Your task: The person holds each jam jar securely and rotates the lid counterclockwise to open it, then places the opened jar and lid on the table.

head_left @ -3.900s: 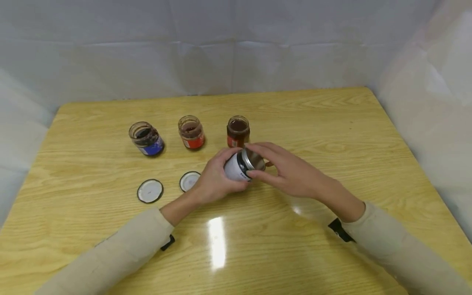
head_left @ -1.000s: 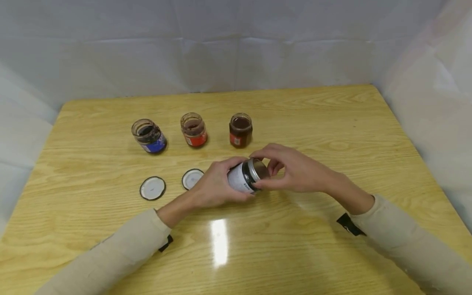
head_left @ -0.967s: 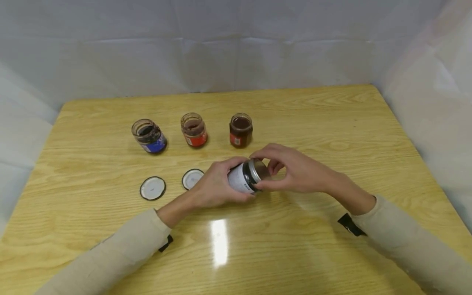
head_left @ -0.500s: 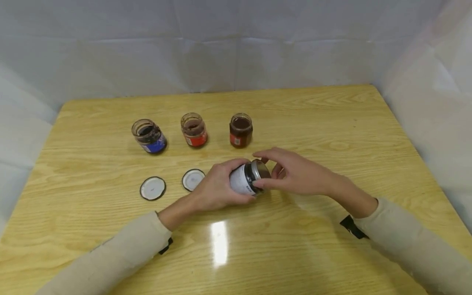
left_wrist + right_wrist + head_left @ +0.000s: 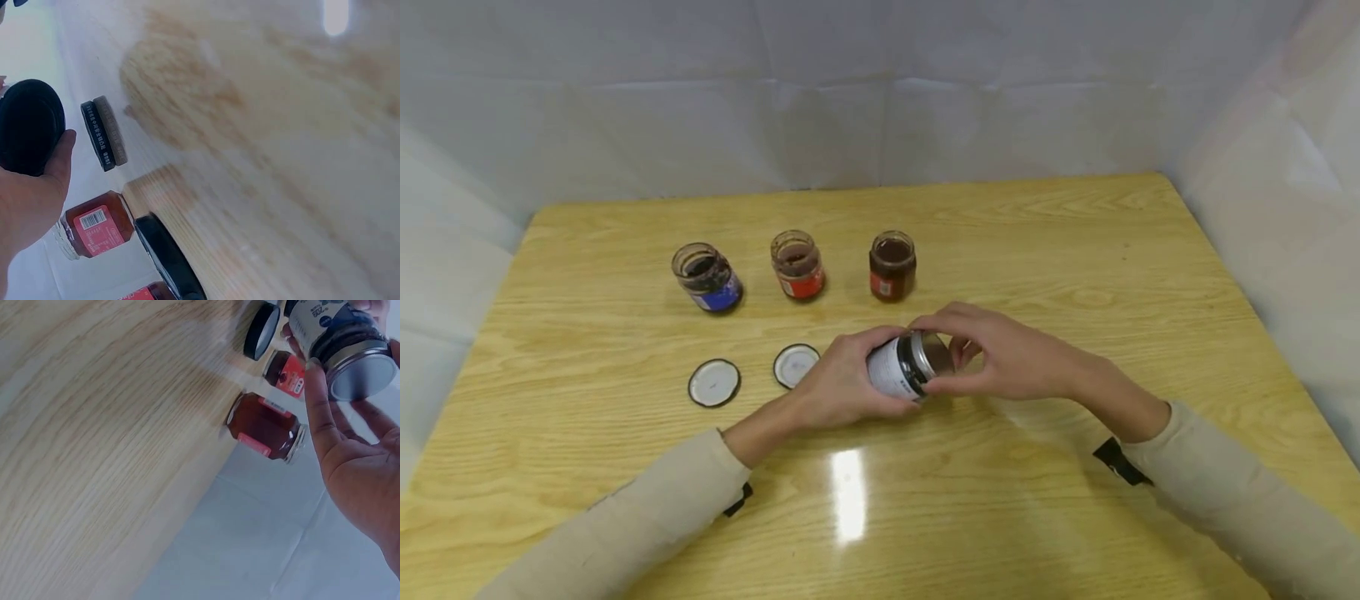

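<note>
My left hand (image 5: 844, 379) grips a glass jar (image 5: 891, 368) with a white label and dark contents around its body. The jar is held tilted above the table, its silver lid (image 5: 931, 353) on its mouth and facing right. The fingers and thumb of my right hand (image 5: 1011, 354) pinch this lid at its edge. From the right wrist view, the flat top of the lid (image 5: 362, 376) shows between the right fingertips. In the left wrist view the jar's dark round base (image 5: 31, 128) faces the camera, and the lid is hidden.
Three lidless jars stand in a row behind my hands: a blue-labelled one (image 5: 707, 279), a red-labelled one (image 5: 798, 267) and a darker brown one (image 5: 892, 267). Two dark-rimmed lids (image 5: 714, 383) lie underside up on the wooden table (image 5: 1075, 517); my left hand partly covers the right one.
The jar has come a little nearer and to the right since the oldest frame. My right fingers loosened around the lid half a second ago and now close on it again.
</note>
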A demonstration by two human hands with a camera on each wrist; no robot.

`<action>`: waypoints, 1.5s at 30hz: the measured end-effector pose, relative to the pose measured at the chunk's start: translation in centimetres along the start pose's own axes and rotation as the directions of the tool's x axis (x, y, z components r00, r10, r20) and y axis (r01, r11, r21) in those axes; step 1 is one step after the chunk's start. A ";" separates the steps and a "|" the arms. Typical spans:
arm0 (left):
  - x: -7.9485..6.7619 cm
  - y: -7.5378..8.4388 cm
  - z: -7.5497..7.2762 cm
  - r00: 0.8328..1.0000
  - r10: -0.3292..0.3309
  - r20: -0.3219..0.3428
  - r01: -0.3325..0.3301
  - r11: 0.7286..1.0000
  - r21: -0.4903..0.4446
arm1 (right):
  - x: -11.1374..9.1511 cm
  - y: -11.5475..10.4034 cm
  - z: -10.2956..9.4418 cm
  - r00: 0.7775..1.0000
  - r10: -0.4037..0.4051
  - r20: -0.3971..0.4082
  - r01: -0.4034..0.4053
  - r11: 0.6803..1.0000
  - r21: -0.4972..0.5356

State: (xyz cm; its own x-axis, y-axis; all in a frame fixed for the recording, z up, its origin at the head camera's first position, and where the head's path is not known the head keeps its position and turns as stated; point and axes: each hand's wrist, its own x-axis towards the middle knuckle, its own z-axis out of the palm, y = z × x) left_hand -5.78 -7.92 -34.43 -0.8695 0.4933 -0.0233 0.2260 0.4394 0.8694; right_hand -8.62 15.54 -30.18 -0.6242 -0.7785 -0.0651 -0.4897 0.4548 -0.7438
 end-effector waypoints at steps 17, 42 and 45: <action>-0.1 -0.3 0.2 1.000 0.002 0.010 -0.002 1.000 -0.016 | 0.2 0.5 0.4 0.998 0.052 -0.023 -0.051 0.997 0.064; -0.3 -0.4 0.5 1.000 0.005 0.022 -0.004 1.000 -0.017 | -0.4 0.4 0.8 0.997 0.072 0.020 -0.072 0.997 -0.011; -0.3 -0.4 0.5 0.999 0.006 0.033 -0.005 0.999 -0.035 | -0.5 0.6 0.6 0.999 0.033 0.027 -0.033 0.999 -0.011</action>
State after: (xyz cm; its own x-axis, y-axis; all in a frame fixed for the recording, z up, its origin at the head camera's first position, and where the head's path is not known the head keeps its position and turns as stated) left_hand -5.39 -7.88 -35.06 -0.8531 0.5207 -0.0347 0.2145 0.4106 0.8862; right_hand -8.20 15.95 -30.96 -0.6236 -0.7743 -0.1075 -0.4758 0.4850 -0.7338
